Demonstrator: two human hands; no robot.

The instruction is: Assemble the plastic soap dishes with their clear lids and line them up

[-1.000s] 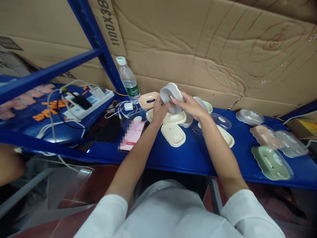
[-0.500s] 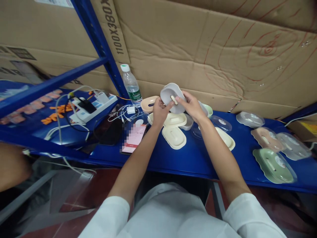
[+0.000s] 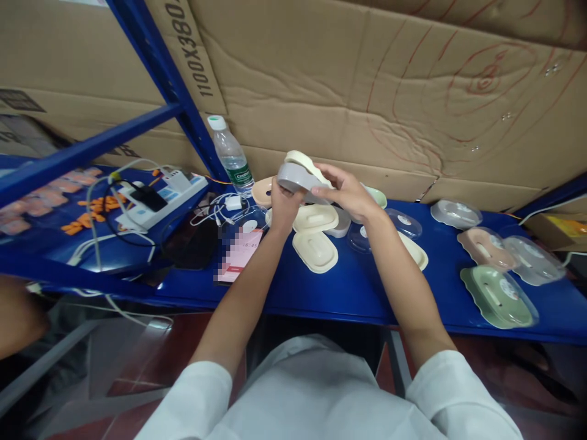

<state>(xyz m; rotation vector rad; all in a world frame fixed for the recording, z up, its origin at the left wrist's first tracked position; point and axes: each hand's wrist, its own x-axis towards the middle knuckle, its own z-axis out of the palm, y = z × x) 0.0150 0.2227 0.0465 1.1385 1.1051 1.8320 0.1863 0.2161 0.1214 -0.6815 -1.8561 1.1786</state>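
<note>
Both my hands hold a grey soap dish above the blue table, tilted so its outer side shows. A cream wavy-edged piece sits against its far side. My left hand is closed around the near left part, its fingertips partly hidden. At the right end, my right hand grips with the thumb in front and fingers behind. Below lie a cream oval tray and a second cream tray. Behind my left hand is a peach dish; a grey piece lies under my right hand.
Clear lids and a green piece lie right of my hands. Several lidded dishes, one green, stand further right. On the left are a water bottle, a phone, a power strip and a blue shelf post.
The grey dish has turned in my hands: its inside with the cream bar faced me before, and now its outer side and the cream wavy edge show. It shifted slightly left in view.
</note>
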